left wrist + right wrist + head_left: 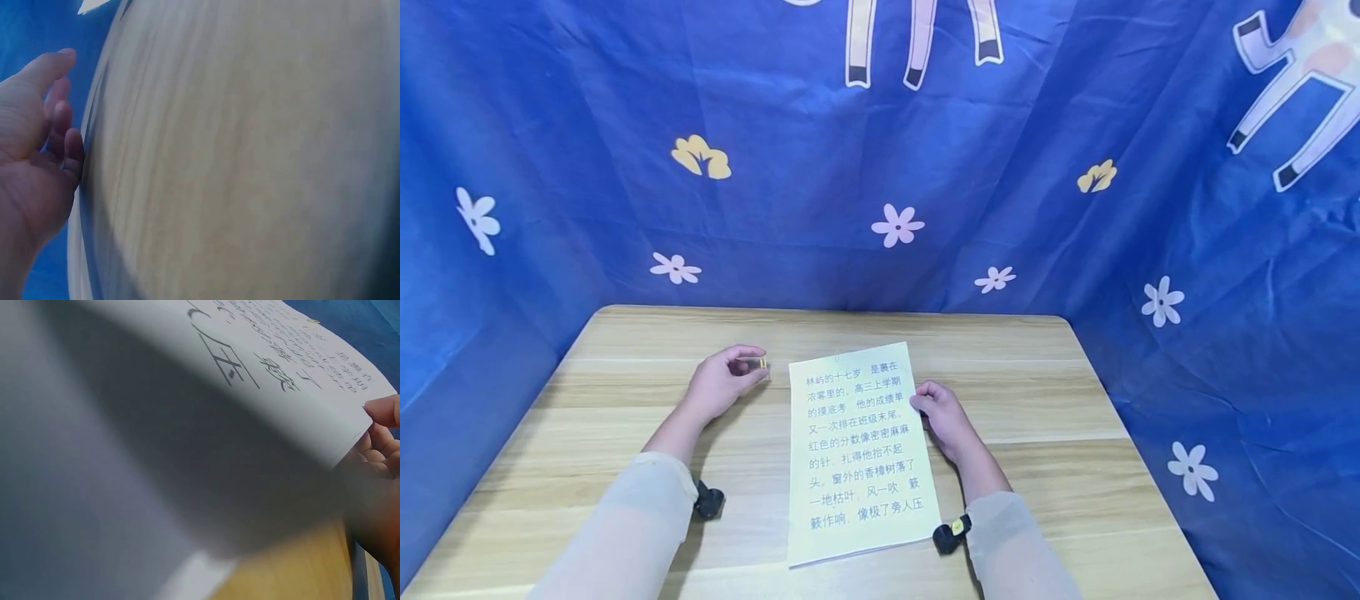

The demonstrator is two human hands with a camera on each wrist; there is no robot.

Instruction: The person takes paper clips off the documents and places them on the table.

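In the head view my right hand (pixel 946 421) pinches the right edge of a printed paper (pixel 865 454), thumb on its face and fingers behind. The right wrist view shows the same grip, with the thumb (pixel 384 411) near the paper's corner and the page (pixel 331 434) bowed. A small yellow paper clip (pixel 313 321) sits at the paper's far edge. To the left of the paper, my left hand (pixel 718 385) holds a small clear thing with yellow on it (pixel 763 363) between thumb and fingers. In the left wrist view the left hand (pixel 37 144) shows curled fingers, that thing hidden.
Beneath both hands is a light wood-grain table (pixel 1030 392). A blue cloth (pixel 790 217) printed with flowers and animal legs hangs behind it and along both sides. A black wrist camera (pixel 708 501) is strapped near the left sleeve, another (pixel 950 537) near the right.
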